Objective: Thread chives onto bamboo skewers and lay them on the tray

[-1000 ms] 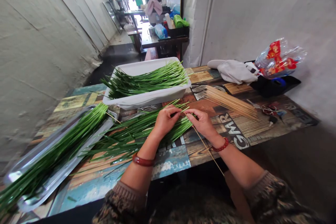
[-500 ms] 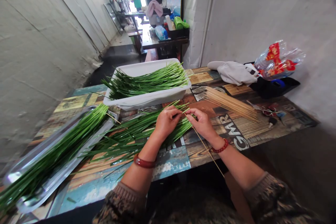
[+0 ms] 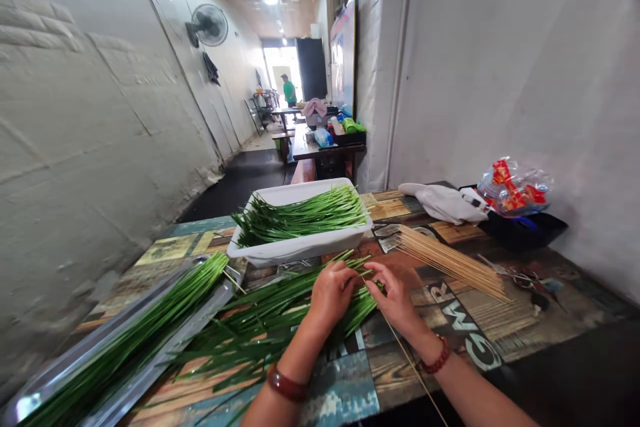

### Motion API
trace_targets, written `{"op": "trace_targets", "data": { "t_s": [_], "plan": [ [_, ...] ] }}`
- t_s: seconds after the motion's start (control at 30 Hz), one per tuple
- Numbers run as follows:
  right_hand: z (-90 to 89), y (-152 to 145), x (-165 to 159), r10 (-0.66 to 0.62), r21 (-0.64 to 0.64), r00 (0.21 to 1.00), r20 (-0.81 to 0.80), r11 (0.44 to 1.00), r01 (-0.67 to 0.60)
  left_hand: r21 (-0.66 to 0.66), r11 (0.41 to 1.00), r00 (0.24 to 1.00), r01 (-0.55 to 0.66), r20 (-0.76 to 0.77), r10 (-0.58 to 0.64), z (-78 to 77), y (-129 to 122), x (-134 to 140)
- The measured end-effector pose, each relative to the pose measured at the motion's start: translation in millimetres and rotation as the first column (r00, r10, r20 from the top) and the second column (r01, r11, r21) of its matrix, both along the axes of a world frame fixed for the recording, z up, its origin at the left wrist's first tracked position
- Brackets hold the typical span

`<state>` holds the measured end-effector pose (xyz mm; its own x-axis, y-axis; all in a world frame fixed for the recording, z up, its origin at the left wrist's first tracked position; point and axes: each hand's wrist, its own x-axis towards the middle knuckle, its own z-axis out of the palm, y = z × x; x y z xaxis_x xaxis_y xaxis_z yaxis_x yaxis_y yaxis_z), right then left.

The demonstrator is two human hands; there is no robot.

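My left hand (image 3: 332, 290) is pinched over the cut ends of long garlic chives, its fingertips close together by a thin bamboo skewer (image 3: 407, 357). Just to its right is my right hand (image 3: 395, 300), thumb and forefinger a little apart around the skewer's upper end. The skewer runs under this hand and slants down toward me; the curled fingers behind it are partly hidden. Beneath both hands loose garlic chives (image 3: 260, 330) spread across the table. More garlic chives (image 3: 165, 317) lie in a metal tray (image 3: 167, 350) at left, a skewer end sticking out near their tips.
A white plastic tub (image 3: 300, 251) of garlic chives stands behind my hands. To the right lie a bundle of skewers (image 3: 453, 263), scissors (image 3: 520, 277), a pale cap (image 3: 445, 203) and a plastic bag (image 3: 515, 187) on a black tray. A person (image 3: 289, 90) stands far off.
The view has tilted up, so the table sits lower and the ceiling and fan show. My right thumb and forefinger have parted slightly; my left hand keeps its pinch.
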<state>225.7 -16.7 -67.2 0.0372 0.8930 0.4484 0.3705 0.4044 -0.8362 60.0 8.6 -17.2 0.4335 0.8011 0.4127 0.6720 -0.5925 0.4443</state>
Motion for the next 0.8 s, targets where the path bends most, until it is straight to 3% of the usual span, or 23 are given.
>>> {"op": "trace_targets", "data": {
  "t_s": [0.2,0.8],
  "plan": [
    [4.9,-4.8,0.0,-0.028,-0.014,0.996,0.082,0.999,0.029,0.071,0.998,0.991,0.002,-0.133,0.007,-1.8,-1.8,-0.1],
    [0.7,-0.6,-5.6,-0.097,0.027,0.99,0.101,0.995,0.095,0.116,0.993,0.984,-0.008,-0.174,0.028,-5.7,-5.9,3.8]
  ]
}}
